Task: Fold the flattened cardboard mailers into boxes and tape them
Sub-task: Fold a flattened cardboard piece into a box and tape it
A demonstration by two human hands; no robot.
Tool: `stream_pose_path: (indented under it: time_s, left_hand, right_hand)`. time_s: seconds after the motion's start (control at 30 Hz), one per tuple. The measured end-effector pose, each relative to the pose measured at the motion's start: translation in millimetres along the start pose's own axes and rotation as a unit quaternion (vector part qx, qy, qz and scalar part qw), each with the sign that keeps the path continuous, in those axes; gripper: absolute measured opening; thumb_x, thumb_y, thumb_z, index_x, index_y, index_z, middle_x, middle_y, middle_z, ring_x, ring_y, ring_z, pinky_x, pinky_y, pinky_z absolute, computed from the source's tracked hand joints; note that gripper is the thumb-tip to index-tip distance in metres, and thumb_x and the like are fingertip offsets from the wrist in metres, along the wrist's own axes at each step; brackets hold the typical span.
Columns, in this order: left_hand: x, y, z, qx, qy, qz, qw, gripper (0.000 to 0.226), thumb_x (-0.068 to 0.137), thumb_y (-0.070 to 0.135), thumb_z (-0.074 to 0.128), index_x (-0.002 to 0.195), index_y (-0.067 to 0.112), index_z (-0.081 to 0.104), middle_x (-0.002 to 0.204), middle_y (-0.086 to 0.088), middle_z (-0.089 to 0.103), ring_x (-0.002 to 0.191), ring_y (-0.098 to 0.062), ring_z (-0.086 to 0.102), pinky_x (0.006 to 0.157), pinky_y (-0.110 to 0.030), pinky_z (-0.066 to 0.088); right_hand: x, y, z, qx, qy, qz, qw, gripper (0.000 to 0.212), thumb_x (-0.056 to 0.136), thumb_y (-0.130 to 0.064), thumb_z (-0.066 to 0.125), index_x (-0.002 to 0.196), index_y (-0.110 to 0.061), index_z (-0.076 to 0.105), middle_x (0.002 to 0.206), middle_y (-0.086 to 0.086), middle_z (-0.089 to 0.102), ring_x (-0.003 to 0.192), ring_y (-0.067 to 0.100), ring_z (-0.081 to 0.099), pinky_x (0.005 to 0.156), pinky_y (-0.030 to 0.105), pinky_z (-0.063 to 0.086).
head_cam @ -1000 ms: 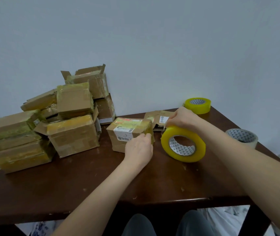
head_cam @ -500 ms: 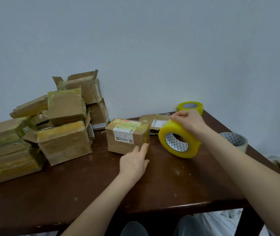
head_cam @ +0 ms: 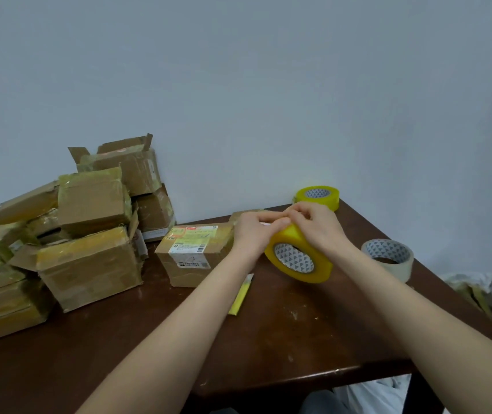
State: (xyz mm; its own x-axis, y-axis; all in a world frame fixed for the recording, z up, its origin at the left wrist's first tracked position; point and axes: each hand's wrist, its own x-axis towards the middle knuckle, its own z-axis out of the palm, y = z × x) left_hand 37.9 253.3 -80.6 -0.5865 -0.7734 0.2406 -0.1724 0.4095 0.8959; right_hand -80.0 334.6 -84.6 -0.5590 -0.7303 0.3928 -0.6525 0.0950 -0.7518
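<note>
The right hand [head_cam: 320, 231] is curled over the top of a yellow tape roll [head_cam: 298, 259], palm on the outer band and fingers bent down its far side. The left hand [head_cam: 253, 234] meets it from the other side, its fingers [head_cam: 268, 218] curled so that their tips pinch at the roll's upper edge, touching the right hand's fingertips. The roll stands on edge and is tipped, with its patterned core facing the camera; whether its lower rim touches the dark wooden table [head_cam: 283, 354] cannot be told. Just to the left of the hands sits a closed cardboard box [head_cam: 192, 255] with a white shipping label across its top and front and yellowish tape on its lid. Behind the left hand a corner of flattened cardboard [head_cam: 240, 216] shows, mostly hidden. A slim yellow tool [head_cam: 241, 295] with a pale tip lies flat on the table under the left forearm, near the box's front right corner; what it is cannot be made out. At the far left a heap of taped boxes [head_cam: 89, 258] is piled against the grey wall [head_cam: 268, 100], some tilted and the topmost with its flaps up. A second yellow tape roll [head_cam: 318, 201] lies flat at the table's back corner, and a pale tape roll [head_cam: 388, 259] lies flat near the right edge, apart from the hands. Crumpled white material [head_cam: 484, 291] lies beyond the table on the right.
</note>
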Motion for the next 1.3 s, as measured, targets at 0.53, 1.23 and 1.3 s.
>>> stream_pose_path:
  time_s: [0.53, 1.23, 1.3]
  left_hand:
    - [8.3, 0.4, 24.6, 0.222, 0.152, 0.089, 0.959, 0.018, 0.093, 0.031, 0.056, 0.091, 0.019, 0.069, 0.089, 0.0, 0.07, 0.087, -0.019, 0.062, 0.068, -0.028, 0.039]
    - [4.0, -5.2, -0.4, 0.079, 0.073, 0.033, 0.994, 0.017, 0.094, 0.02, 0.056, 0.08, 0.016, 0.065, 0.066, 0.011, 0.055, 0.07, -0.013, 0.052, 0.066, -0.029, 0.044]
    - [1.6, -5.5, -1.7, 0.072, 0.063, 0.037, 0.995, 0.019, 0.094, 0.019, 0.056, 0.077, 0.016, 0.065, 0.061, 0.009, 0.053, 0.064, -0.015, 0.05, 0.059, -0.027, 0.041]
  right_hand:
    - [-18.6, 8.8, 5.7, 0.08, -0.068, 0.024, 0.994, 0.059, 0.069, -0.024, 0.078, 0.122, -0.022, 0.052, 0.118, -0.005, 0.058, 0.106, 0.007, 0.055, 0.078, 0.021, 0.044]
    - [-19.5, 15.5, 6.9, 0.008, -0.103, 0.046, 0.994, 0.066, 0.069, -0.035, 0.081, 0.127, -0.026, 0.051, 0.118, 0.0, 0.059, 0.104, 0.016, 0.055, 0.08, 0.029, 0.045]
    - [-21.5, 15.8, 7.1, -0.03, -0.073, 0.027, 0.997, 0.06, 0.072, -0.036, 0.078, 0.125, -0.027, 0.054, 0.114, -0.001, 0.061, 0.104, 0.019, 0.057, 0.079, 0.032, 0.046]
